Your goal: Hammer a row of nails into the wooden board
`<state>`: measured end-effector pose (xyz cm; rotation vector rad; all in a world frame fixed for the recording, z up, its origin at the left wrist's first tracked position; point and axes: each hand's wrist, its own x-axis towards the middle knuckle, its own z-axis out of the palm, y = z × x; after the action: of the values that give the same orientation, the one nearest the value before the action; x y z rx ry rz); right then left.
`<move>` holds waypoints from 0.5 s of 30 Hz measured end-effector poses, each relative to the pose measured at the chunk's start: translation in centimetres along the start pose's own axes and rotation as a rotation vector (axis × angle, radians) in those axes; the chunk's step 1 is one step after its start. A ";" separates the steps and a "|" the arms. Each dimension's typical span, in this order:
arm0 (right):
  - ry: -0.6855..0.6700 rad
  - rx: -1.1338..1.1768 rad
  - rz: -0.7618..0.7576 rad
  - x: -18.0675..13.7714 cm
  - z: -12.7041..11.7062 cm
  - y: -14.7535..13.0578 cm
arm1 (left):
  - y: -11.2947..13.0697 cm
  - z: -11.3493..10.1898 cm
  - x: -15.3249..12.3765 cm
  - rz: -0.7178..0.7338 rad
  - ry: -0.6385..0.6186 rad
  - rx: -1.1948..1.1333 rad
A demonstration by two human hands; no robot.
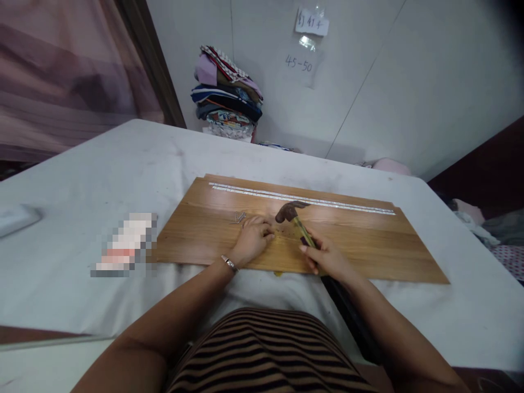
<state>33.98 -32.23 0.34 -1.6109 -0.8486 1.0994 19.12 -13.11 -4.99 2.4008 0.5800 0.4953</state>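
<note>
A wooden board (368, 245) lies flat on the white table (123, 174). My right hand (325, 256) is wrapped round the yellowish handle of a claw hammer (291, 212), whose rusty head hangs just above the board. My left hand (254, 237) rests on the board next to the hammer head with its fingers pinched together; what they hold is too small to see. A small heap of loose nails (238, 218) lies on the board just left of that hand. A shiny metal strip (303, 198) runs along the board's far edge.
A pile of folded cloth (227, 98) stands against the wall at the back. A blurred-out packet (125, 244) lies on the table left of the board. A white object (16, 217) sits at the far left edge. Paper notes (311, 22) hang on the wall.
</note>
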 end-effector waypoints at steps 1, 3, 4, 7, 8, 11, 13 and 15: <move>-0.025 0.059 -0.001 0.1 -0.4 -0.6 | 0.0 0.0 0.0 0.001 0.001 0.000; -0.069 0.147 0.001 0.3 -1.2 -1.8 | -0.1 0.1 0.0 0.002 -0.004 0.002; -0.086 0.177 0.003 0.3 -1.7 -2.3 | -0.2 0.1 0.1 0.001 -0.009 0.003; -0.138 0.225 0.003 0.4 -3.1 -3.7 | -0.3 0.3 0.2 -0.008 -0.016 0.008; -0.158 0.231 0.003 0.5 -3.5 -3.9 | -0.3 0.3 0.2 -0.010 -0.011 0.010; -0.203 0.247 -0.002 0.9 -4.0 -3.5 | -0.5 0.5 0.3 -0.010 0.016 0.015; -0.219 0.266 -0.006 1.2 -4.0 -2.3 | -0.6 0.7 0.2 -0.004 0.037 0.005; -0.231 0.304 0.002 1.5 -3.9 -0.7 | -0.8 1.0 0.2 0.008 0.062 -0.013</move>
<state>38.09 -31.98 1.06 -1.2499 -0.7838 1.3642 19.51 -12.89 -6.19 2.3837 0.5921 0.5768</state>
